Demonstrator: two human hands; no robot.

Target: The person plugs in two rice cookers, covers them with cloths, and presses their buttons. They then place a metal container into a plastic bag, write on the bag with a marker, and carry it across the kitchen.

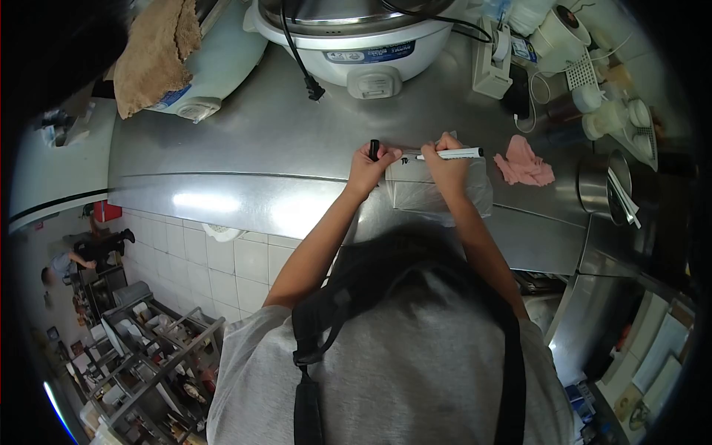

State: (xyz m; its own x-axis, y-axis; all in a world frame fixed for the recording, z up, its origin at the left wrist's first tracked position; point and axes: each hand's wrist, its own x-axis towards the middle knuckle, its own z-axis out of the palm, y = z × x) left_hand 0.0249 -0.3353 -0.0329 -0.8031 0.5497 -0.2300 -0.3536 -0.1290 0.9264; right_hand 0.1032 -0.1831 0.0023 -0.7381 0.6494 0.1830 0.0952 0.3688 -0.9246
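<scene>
A white marker with a black end lies slantwise in my right hand, its tip pointing left at the clear plastic bag. Small black marks show on the bag just left of the tip. My left hand is closed round a black marker cap, and its thumb and fingertips rest at the bag's upper left edge. The bag lies flat on the steel counter; what is inside it cannot be made out.
Right of the bag lies a crumpled pink cloth; beyond it stands a metal pot. A white cooker and a loose black plug are at the back. A brown cloth covers another appliance. A person is far left.
</scene>
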